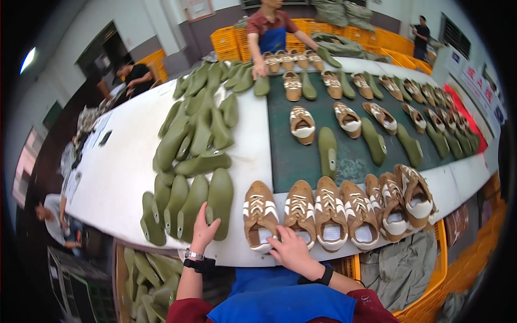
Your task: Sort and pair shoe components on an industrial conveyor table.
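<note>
My left hand (203,232) rests among green shoe lasts, thumb and fingers spread apart against the rightmost front last (220,191). Several more lasts (176,204) stand side by side to its left, with a larger heap (200,129) behind them. My right hand (293,252) has its fingers curled at the heel opening of the leftmost brown sneaker (259,207) in the front row. Its wrist crosses below a second sneaker (300,204) and partly covers that shoe. These sneakers have white stripes and laces, with their heels toward me.
A green mat (344,153) carries rows of sneakers paired with lasts. Across the white table (124,156), a co-worker (272,32) handles lasts. Below the near edge are a bin of lasts (148,274) and an orange crate (441,264) holding grey cloth (401,266).
</note>
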`<state>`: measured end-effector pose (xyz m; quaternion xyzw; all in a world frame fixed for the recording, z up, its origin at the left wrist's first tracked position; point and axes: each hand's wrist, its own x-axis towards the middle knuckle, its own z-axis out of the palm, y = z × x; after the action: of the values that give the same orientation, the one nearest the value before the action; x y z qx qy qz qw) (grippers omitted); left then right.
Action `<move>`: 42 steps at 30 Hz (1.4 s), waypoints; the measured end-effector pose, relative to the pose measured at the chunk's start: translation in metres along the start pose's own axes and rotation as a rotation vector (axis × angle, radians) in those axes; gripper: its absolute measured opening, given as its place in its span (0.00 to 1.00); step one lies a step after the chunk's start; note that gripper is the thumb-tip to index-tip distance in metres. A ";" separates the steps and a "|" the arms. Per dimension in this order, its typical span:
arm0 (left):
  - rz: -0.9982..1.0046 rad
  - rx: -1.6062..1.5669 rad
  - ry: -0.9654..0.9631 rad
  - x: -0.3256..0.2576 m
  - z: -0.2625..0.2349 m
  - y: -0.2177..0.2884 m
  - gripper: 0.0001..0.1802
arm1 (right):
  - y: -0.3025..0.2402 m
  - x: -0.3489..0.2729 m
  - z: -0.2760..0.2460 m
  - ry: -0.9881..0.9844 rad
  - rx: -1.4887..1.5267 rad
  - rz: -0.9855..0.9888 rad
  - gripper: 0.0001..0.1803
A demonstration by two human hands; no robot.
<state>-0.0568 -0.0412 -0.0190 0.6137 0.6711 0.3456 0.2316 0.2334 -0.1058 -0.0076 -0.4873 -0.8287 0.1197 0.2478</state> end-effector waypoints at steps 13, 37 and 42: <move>-0.014 0.113 0.059 0.016 0.024 0.021 0.32 | 0.009 -0.008 0.004 0.007 0.134 0.023 0.21; 0.075 0.103 0.046 0.013 0.023 0.037 0.29 | 0.009 -0.005 0.004 -0.193 0.068 0.108 0.21; 0.080 0.096 0.125 0.017 0.027 0.004 0.30 | 0.005 -0.005 0.004 -0.077 0.069 0.077 0.21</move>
<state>-0.0362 -0.0200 -0.0320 0.6275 0.6750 0.3597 0.1458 0.2369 -0.1075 -0.0149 -0.5050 -0.8138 0.1761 0.2276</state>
